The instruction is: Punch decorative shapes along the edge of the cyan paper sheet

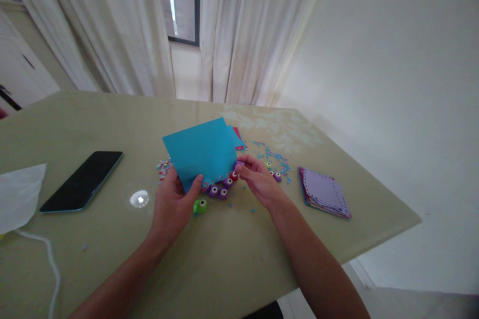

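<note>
My left hand (175,194) grips a blue sheet of paper (202,149) by its lower left edge, thumb on top. A row of small punched holes runs along the sheet's near edge. At the right corner of the sheet, my right hand (256,177) is closed around a small purple craft punch (240,163), mostly hidden by the fingers. Under the sheet's near edge lie several more punches, among them purple ones (223,193) and a red one (234,176). A green punch (200,206) rests closer to me, beside my left hand.
Scattered paper bits (279,159) lie right of the sheet. A stack of lilac scallop-edged papers (325,192) sits at right. Blue and red paper (236,138) lies behind the held sheet. Left are a phone or tablet (84,182), a white cable (52,259) and white paper (22,194).
</note>
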`<state>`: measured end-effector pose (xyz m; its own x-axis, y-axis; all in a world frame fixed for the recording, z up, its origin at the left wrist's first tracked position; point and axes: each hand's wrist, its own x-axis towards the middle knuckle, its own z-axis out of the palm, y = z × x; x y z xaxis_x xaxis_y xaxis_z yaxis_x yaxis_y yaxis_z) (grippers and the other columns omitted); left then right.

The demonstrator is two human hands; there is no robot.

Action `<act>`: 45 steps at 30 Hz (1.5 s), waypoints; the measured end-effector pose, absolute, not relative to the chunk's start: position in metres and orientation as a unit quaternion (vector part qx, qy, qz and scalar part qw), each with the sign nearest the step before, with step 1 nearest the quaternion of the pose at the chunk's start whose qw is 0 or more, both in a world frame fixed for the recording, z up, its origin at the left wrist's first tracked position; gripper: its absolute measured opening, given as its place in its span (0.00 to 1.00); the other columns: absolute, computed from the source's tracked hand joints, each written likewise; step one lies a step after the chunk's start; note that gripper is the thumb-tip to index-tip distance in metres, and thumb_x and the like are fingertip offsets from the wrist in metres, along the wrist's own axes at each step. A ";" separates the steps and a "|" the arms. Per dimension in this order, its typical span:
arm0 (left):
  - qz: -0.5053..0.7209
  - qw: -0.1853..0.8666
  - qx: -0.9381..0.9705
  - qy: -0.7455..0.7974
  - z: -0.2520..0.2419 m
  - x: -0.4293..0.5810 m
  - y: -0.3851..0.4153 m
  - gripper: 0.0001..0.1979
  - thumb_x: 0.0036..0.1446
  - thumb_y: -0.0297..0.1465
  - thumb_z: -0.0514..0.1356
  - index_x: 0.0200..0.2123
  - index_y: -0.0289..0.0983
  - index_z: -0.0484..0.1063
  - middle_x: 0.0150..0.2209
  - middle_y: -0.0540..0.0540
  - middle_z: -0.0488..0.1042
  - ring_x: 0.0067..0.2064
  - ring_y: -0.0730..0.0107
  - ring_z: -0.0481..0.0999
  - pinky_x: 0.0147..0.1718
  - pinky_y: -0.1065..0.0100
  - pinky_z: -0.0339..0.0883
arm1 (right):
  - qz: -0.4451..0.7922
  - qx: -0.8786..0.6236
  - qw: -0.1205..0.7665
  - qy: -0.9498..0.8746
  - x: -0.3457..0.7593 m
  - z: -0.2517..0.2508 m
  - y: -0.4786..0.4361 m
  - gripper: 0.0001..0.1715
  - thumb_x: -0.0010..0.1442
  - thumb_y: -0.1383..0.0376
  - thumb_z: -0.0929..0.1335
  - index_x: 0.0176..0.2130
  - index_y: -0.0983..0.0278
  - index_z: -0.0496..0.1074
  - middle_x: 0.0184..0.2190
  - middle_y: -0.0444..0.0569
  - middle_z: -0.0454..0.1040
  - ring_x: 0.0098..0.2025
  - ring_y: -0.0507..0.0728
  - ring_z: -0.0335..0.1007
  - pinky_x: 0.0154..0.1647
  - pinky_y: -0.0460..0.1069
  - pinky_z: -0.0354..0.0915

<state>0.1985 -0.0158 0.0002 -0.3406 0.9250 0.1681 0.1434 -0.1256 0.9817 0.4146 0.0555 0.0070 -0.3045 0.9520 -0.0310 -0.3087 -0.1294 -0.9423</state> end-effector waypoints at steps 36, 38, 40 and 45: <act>0.614 0.336 0.436 0.566 0.004 0.191 -0.015 0.23 0.52 0.43 0.74 0.47 0.41 0.74 0.40 0.47 0.85 0.36 0.61 0.83 0.35 0.64 0.78 | 0.129 -0.629 0.288 -0.710 0.485 0.017 0.076 0.13 0.64 0.69 0.71 0.47 0.62 0.83 0.45 0.55 0.83 0.43 0.60 0.76 0.52 0.56 0.68; 0.604 0.336 0.442 0.572 0.006 0.190 -0.017 0.20 0.53 0.45 0.74 0.43 0.40 0.78 0.38 0.47 0.84 0.35 0.63 0.81 0.36 0.64 0.78 | 0.115 -0.634 0.229 -0.730 0.495 0.019 0.077 0.12 0.62 0.66 0.76 0.46 0.63 0.83 0.45 0.56 0.81 0.47 0.62 0.76 0.54 0.56 0.67; 0.599 0.341 0.430 0.583 0.006 0.189 -0.019 0.19 0.54 0.46 0.74 0.41 0.40 0.80 0.35 0.48 0.83 0.33 0.64 0.80 0.34 0.64 0.77 | 0.109 -0.619 0.166 -0.760 0.498 0.018 0.076 0.12 0.58 0.67 0.78 0.44 0.63 0.84 0.45 0.55 0.81 0.49 0.64 0.75 0.55 0.56 0.66; 0.631 0.363 0.388 0.564 -0.002 0.186 -0.017 0.20 0.57 0.48 0.73 0.46 0.42 0.81 0.43 0.48 0.86 0.41 0.62 0.84 0.44 0.61 0.81 | 0.072 -0.600 0.102 -0.790 0.489 0.012 0.074 0.08 0.57 0.74 0.77 0.35 0.62 0.84 0.39 0.55 0.79 0.48 0.64 0.73 0.55 0.56 0.64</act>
<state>0.1863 -0.0166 -0.0023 -0.4344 0.8972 0.0804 -0.0201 -0.0988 0.9949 0.4892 0.0744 0.0120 -0.2602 0.9626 0.0752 0.9330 0.2707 -0.2373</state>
